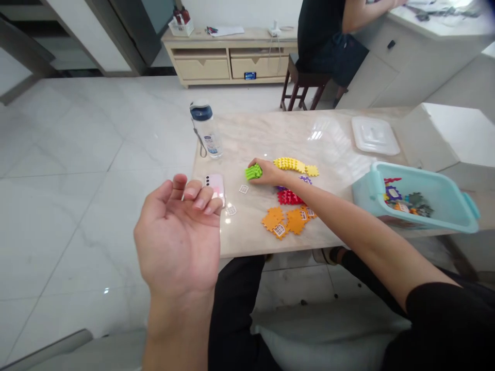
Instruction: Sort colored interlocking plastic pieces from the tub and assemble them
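Observation:
My left hand [181, 232] is raised in front of the table's left edge, palm up with fingers loosely curled and apart, holding nothing. Over the table, my right hand [265, 172] grips a stack of green toothed pieces [253, 172]. Just right of it lies a curved row of yellow pieces [290, 164]. Red pieces [289, 197] and a few purple pieces [305, 180] are partly hidden by my right arm. Orange pieces [274, 219] lie nearer the front edge, some with white window pieces [279, 230]. Two loose white window pieces [231, 210] are left of them.
A pink phone [215, 188] and a clear bottle [209, 131] stand or lie at the table's left. On the right are a teal bin [417, 219] with mixed pieces and a white lid [374, 135]. A person [320, 36] sits on a stool [307, 77] beyond the table.

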A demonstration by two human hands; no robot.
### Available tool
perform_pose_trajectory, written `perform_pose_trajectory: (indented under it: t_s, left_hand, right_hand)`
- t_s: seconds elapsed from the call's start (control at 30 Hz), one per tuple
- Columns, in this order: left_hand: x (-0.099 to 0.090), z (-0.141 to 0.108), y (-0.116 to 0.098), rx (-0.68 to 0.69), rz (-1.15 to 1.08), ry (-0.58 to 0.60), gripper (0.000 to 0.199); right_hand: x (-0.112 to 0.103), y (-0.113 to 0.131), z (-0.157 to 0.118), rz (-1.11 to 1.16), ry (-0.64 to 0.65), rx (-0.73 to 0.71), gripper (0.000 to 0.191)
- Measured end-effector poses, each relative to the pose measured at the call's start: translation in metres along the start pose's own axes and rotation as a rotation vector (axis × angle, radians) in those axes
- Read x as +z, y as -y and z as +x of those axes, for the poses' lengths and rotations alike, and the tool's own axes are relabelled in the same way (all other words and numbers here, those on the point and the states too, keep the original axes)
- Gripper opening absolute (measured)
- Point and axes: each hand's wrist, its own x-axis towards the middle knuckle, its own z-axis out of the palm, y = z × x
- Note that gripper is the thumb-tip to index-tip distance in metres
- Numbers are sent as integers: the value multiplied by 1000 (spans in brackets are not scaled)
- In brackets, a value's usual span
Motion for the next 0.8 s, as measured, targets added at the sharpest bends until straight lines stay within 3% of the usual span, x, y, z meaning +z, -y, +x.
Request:
perform_pose_trajectory:
  t_s: [0.37, 0.63, 0.8]
  left_hand:
    - [12, -14, 6, -84, 54, 13, 18]
    - [14, -14, 7, -75, 61, 3, 17]
    - [22, -13, 21, -75, 41, 52, 15]
  right_hand:
    - [7, -35, -12, -82, -79, -148, 54]
    - [5, -42, -18, -164, -84, -170, 65]
    - [-5, -32, -25, -202, -83, -141, 67]
